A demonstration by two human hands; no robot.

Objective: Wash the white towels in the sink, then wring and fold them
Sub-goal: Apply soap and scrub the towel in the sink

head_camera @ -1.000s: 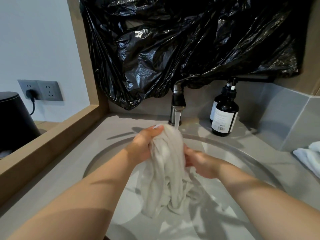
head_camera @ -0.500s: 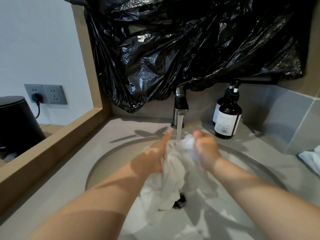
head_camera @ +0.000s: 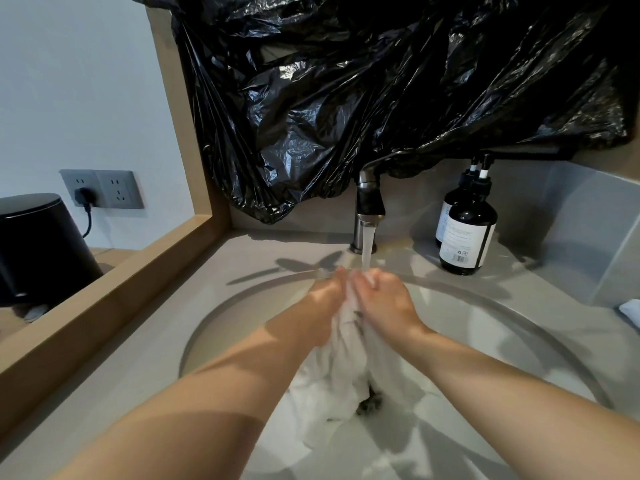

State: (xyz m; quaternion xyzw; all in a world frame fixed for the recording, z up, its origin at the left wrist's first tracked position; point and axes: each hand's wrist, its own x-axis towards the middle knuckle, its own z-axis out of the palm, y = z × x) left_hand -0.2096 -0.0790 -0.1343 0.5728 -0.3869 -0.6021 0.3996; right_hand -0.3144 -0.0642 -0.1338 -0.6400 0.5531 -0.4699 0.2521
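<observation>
Head view: directly below the faucet (head_camera: 370,202), under its running stream, both hands meet on the white towel (head_camera: 341,368). The right hand (head_camera: 384,299) has its grip clenched on the bunched top. The left hand (head_camera: 327,292) keeps a released grip, its fingers straight and pressed flat against the cloth. The rest of the towel hangs down into the sink (head_camera: 214,327). Right of the faucet, two dark pump bottles (head_camera: 467,230) stand on the worktop (head_camera: 138,358). Black plastic sheeting (head_camera: 381,98) hangs behind and above the faucet.
</observation>
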